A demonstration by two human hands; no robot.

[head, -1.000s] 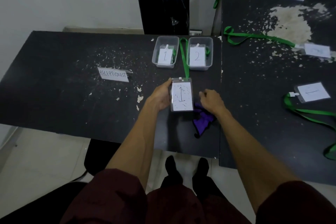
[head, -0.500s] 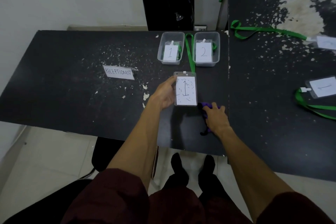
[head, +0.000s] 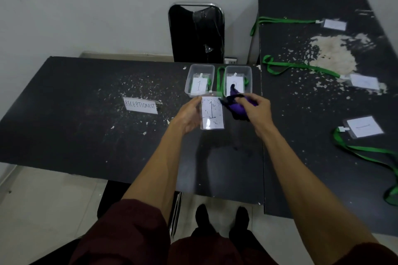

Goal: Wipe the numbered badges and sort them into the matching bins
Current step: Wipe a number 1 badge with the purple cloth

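Observation:
My left hand (head: 189, 115) grips the left edge of a clear badge (head: 212, 113) marked 1, speckled with dark marks and lifted above the black table (head: 86, 114). Its green lanyard (head: 220, 80) runs up between the two bins. My right hand (head: 257, 109) holds a purple cloth (head: 238, 106) close to the badge's upper right corner. Behind them stand two clear bins side by side: the left bin (head: 200, 69) holds a card marked 1, the right bin (head: 239, 70) a card marked 2, partly hidden by the cloth.
A RECEPTIONIST sign (head: 141, 105) lies left of my hands. The right-hand table (head: 312, 168) carries three more badges on green lanyards (head: 364, 128) (head: 364, 81) (head: 335, 24) and a worn pale patch. A black chair (head: 196, 32) stands behind the bins by the wall.
My right hand picked the purple cloth up off the table and brought it up to the badge's top right. My left hand raised the badge toward the bins.

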